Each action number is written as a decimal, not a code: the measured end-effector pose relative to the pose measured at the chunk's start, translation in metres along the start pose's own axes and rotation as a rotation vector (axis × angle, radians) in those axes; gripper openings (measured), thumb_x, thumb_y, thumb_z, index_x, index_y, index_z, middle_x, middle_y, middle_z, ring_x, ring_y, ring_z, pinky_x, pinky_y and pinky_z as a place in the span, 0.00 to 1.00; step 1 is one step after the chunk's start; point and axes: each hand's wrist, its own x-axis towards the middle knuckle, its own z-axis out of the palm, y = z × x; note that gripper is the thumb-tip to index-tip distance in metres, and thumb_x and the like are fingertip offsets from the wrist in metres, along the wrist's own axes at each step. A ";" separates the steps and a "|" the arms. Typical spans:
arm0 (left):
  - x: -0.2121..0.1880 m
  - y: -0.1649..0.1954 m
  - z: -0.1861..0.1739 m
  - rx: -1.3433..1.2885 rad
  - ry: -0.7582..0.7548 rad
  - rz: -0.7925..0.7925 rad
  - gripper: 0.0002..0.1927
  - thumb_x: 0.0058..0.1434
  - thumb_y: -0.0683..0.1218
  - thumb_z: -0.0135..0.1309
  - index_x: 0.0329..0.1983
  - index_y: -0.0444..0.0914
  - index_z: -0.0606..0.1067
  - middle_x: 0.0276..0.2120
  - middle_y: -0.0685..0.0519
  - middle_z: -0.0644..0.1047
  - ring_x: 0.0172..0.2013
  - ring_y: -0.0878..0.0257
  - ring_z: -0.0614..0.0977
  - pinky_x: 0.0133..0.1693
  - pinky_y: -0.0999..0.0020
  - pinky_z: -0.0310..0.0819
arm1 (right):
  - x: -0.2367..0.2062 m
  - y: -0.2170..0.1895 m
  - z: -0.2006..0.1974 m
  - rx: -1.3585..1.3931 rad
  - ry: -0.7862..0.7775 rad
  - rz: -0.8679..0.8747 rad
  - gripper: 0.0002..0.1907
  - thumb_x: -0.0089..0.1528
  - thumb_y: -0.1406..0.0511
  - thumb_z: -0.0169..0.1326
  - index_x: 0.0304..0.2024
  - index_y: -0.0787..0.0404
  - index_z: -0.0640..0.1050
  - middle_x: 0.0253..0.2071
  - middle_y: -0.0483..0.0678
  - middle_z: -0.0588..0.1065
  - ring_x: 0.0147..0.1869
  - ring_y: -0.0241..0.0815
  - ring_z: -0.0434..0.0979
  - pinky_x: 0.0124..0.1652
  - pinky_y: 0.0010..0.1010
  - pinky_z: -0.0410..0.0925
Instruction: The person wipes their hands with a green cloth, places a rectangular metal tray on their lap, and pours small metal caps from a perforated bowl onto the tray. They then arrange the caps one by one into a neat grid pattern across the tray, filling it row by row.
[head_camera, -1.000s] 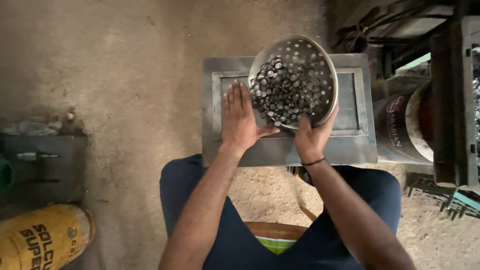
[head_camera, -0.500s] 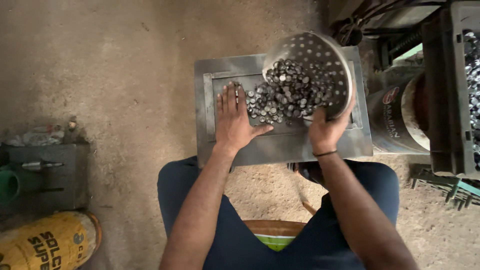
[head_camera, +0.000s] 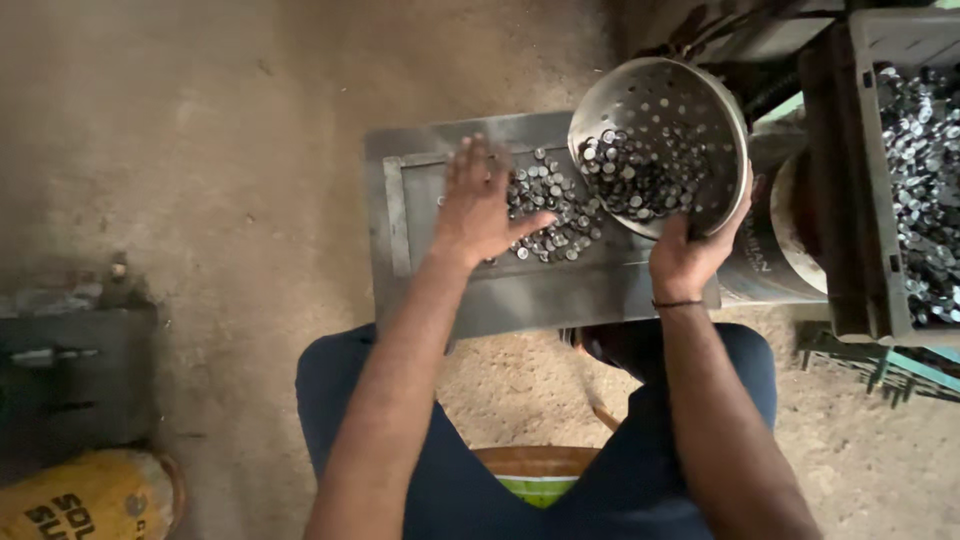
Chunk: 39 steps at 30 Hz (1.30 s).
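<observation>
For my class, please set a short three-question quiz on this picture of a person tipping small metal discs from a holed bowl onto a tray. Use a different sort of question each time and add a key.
1. True or false: the right hand grips the rim of the holed metal bowl.
2. Where does the left hand lie? A) flat on the metal tray beside the discs; B) inside the bowl; C) on the yellow sack.
3. Fill in: the grey crate at the right edge holds more ____.

Key: 1 true; 2 A; 3 discs.
</observation>
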 end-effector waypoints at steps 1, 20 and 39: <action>0.002 0.006 0.002 -0.004 -0.013 0.030 0.63 0.54 0.84 0.42 0.74 0.31 0.55 0.71 0.27 0.51 0.72 0.34 0.48 0.69 0.39 0.37 | 0.000 0.000 -0.001 0.044 -0.001 0.020 0.39 0.58 0.79 0.44 0.74 0.65 0.61 0.69 0.52 0.68 0.74 0.44 0.67 0.75 0.33 0.58; -0.017 0.010 0.015 0.044 0.160 0.062 0.45 0.68 0.71 0.45 0.67 0.27 0.66 0.73 0.33 0.58 0.74 0.40 0.55 0.72 0.40 0.40 | 0.006 -0.019 -0.014 -0.119 -0.004 0.019 0.46 0.57 0.78 0.42 0.79 0.57 0.58 0.73 0.59 0.70 0.77 0.49 0.70 0.76 0.36 0.61; 0.078 0.044 0.000 0.229 0.205 -0.112 0.06 0.60 0.43 0.57 0.33 0.39 0.84 0.43 0.42 0.80 0.50 0.45 0.78 0.58 0.45 0.64 | 0.029 -0.014 -0.037 -0.174 -0.041 0.017 0.42 0.58 0.77 0.44 0.77 0.61 0.61 0.67 0.59 0.74 0.70 0.48 0.76 0.70 0.34 0.67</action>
